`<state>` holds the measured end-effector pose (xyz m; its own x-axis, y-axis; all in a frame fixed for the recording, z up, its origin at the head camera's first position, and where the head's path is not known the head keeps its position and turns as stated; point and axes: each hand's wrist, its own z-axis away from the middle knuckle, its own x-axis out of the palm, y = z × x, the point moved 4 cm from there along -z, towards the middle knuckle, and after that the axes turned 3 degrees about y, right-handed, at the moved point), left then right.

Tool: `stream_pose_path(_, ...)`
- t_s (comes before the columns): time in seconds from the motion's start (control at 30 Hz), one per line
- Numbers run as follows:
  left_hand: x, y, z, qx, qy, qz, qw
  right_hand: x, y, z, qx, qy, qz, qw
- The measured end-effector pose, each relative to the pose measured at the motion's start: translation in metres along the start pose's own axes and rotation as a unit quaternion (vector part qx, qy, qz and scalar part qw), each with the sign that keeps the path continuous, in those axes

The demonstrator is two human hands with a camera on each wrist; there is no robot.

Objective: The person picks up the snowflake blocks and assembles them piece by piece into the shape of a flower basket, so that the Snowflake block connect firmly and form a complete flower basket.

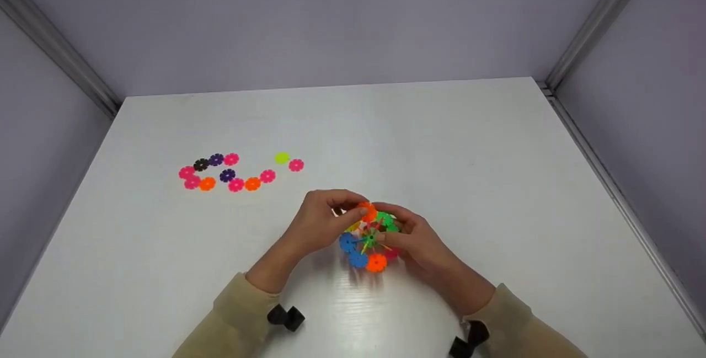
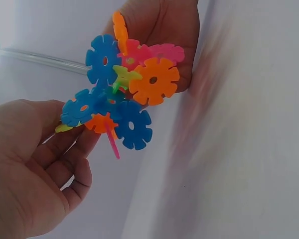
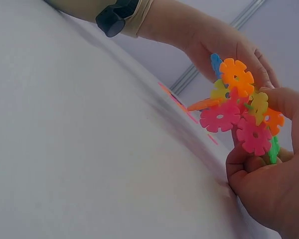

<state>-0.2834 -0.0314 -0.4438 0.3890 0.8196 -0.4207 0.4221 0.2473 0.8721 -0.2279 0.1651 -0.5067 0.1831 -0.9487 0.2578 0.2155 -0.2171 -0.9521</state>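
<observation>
Between both hands, raised over the white table, is a cluster of interlocked plastic snowflake discs (image 1: 358,259) in blue, orange, green, pink and yellow. My left hand (image 1: 325,220) pinches an orange disc (image 1: 368,212) at the cluster's top between thumb and fingers. The right hand (image 1: 424,242) grips the cluster from its right side, thumb over a green disc (image 1: 372,238) near the middle. In the left wrist view, blue discs (image 2: 133,125) face the camera. Pink discs (image 3: 254,135) show on the near side in the right wrist view. The right fingers are partly hidden behind the discs.
Loose discs lie on the table (image 1: 496,181) at the back left: several pink ones (image 1: 236,185), orange ones (image 1: 252,183), dark ones (image 1: 227,175) and a yellow-green one (image 1: 282,158). Grey walls (image 1: 342,27) enclose the table at the back and sides.
</observation>
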Motion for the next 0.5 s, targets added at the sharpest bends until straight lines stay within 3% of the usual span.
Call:
stream_pose_path(0.3,0.0004,-0.0022,0.0013,0.001,0.01,0.02,0.9997,0.0004,0.0002,0.0007,-0.007,-0.004,-0.043,0.999)
stream_pose_path(0.5,0.0008,-0.0024,0.0023,0.01,-0.001,0.016,0.9998,-0.0015,-0.0006,0.0006,-0.009,0.005,-0.018,0.9998)
